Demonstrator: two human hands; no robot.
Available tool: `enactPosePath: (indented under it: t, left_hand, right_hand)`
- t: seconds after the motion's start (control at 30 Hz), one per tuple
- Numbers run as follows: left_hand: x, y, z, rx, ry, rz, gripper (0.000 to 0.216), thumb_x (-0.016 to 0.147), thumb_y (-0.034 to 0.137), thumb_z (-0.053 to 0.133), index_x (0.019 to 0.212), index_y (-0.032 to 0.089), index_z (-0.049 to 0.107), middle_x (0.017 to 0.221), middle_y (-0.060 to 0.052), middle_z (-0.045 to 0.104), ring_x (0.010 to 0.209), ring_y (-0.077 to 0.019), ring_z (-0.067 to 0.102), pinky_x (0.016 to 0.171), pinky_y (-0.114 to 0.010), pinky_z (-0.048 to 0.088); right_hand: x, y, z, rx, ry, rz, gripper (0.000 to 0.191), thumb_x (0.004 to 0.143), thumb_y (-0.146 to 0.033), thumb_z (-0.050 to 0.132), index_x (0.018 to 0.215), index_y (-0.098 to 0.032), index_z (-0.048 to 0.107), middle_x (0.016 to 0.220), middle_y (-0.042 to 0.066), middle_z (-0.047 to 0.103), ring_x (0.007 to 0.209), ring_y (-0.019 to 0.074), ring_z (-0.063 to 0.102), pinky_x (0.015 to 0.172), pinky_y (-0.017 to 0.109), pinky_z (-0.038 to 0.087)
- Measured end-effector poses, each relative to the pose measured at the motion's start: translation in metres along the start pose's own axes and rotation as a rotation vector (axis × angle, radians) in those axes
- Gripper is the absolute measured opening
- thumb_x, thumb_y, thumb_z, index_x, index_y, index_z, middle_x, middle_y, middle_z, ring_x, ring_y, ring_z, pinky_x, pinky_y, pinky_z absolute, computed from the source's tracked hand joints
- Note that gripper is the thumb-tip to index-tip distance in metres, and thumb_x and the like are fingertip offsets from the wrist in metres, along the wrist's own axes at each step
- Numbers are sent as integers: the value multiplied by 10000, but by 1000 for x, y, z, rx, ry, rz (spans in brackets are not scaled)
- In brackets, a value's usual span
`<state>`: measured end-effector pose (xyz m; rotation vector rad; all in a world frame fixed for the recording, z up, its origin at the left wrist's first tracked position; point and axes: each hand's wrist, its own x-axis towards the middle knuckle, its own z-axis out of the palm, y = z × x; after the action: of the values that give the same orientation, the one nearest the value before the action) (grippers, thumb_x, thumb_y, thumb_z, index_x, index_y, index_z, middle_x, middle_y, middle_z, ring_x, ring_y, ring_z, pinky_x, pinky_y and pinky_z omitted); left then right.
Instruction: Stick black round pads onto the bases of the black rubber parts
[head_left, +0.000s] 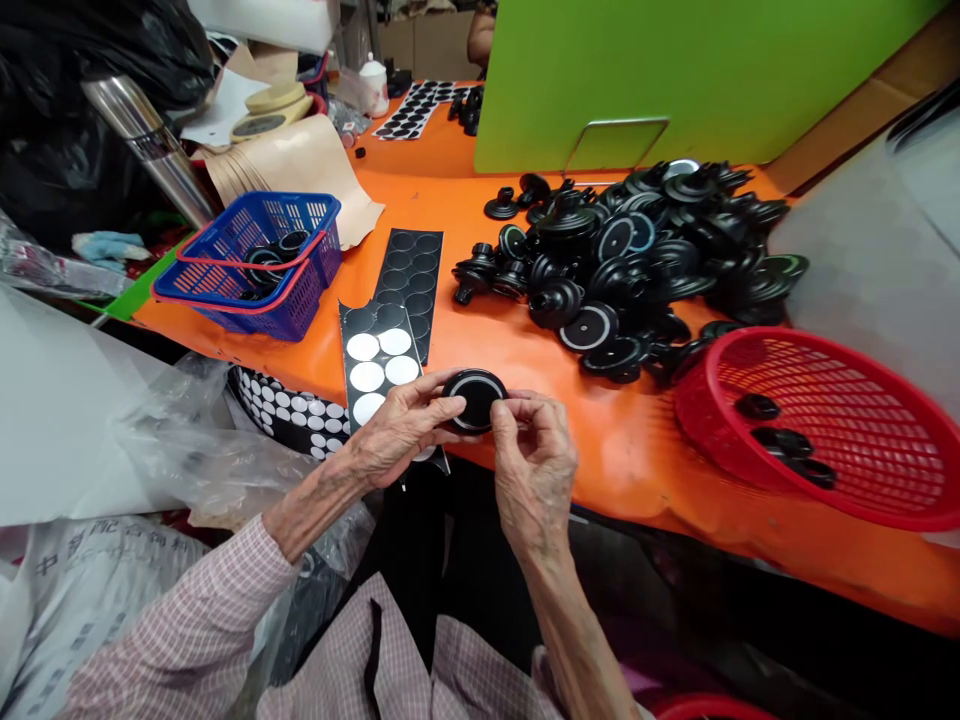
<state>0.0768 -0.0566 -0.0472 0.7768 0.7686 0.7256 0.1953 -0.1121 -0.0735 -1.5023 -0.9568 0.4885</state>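
Observation:
Both hands meet at a round black part [474, 402] with a pale ring on its face, just over the table's front edge. My left hand [394, 432] grips its left side, thumb on the face and fingers at the rim. At the right side, my right hand [534, 460] has its thumb and forefinger closed on the edge; the other fingers are curled. Beside my left hand lies a sheet of round stickers [366, 377], with white circles where dark discs are gone. A second dark sticker sheet [411, 270] lies partly beneath it.
A large heap of black round parts [615, 250] covers the table's right rear. A red basket [847, 500] at right holds a few black pieces. A blue basket [292, 310] stands left. Behind the heap rises a green board [675, 80]; a steel flask [146, 140] leans at far left.

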Motion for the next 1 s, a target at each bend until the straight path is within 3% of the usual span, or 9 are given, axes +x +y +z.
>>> enactPosePath:
  t: [0.23,0.47,0.6,0.7,0.77,0.83,0.9,1.0]
  left_hand:
    - [2,-4,-2,-13,84,73,348,720,208,761,1045,135,662,987,-74,679,799,-180,687,703,-313,586]
    - [-3,-6,-5,3,145,98,402,680,241,789,1043,129,655,993,-73,676,804,-178,684,724,-316,584]
    - [-5,-4,-8,-9,144,90,406,682,246,790,1046,133,649,1013,-74,669,824,-182,682,744,-325,583]
    - [-10,-1,-10,-33,146,79,423,686,254,793,1062,138,638,981,-67,668,839,-182,679,756,-320,580]
    - [-15,2,-12,-19,157,75,435,689,286,794,1069,143,637,993,-70,664,834,-178,677,739,-305,578]
    - [-16,9,-17,53,166,77,468,693,331,792,1095,147,638,995,-75,657,784,-169,676,688,-283,571]
    - [-14,27,-28,133,167,95,521,696,366,785,1144,149,630,945,-70,655,706,-156,669,634,-273,560]
    - [-14,84,-50,224,231,202,561,695,342,785,1187,134,612,910,-79,667,685,-164,661,630,-295,557]
  right_hand:
    - [-3,9,11,-357,73,-414,107,955,-198,456,862,-197,508,936,86,582,918,193,580,775,350,521]
    - [-6,12,23,-436,67,-495,132,988,-202,402,903,-196,503,949,92,575,924,198,587,773,337,531]
    - [-7,10,24,-373,58,-398,129,973,-267,422,924,-190,512,978,114,569,894,204,593,740,350,537]
    - [-2,4,17,-182,19,-160,286,889,-390,555,1069,-172,522,1002,107,577,820,203,614,694,364,551]
    - [5,-2,11,-29,-136,40,356,829,-473,612,1006,-167,578,924,82,617,766,201,628,676,355,550]
    - [18,-9,10,99,-348,181,355,789,-523,644,820,-171,612,769,46,637,696,187,619,637,319,532]
    - [35,-19,23,187,-509,221,378,746,-535,691,706,-170,598,645,16,608,603,155,573,569,274,489]
    - [63,-50,68,352,-628,183,388,701,-529,739,715,-171,591,602,-8,574,570,137,544,566,270,474]
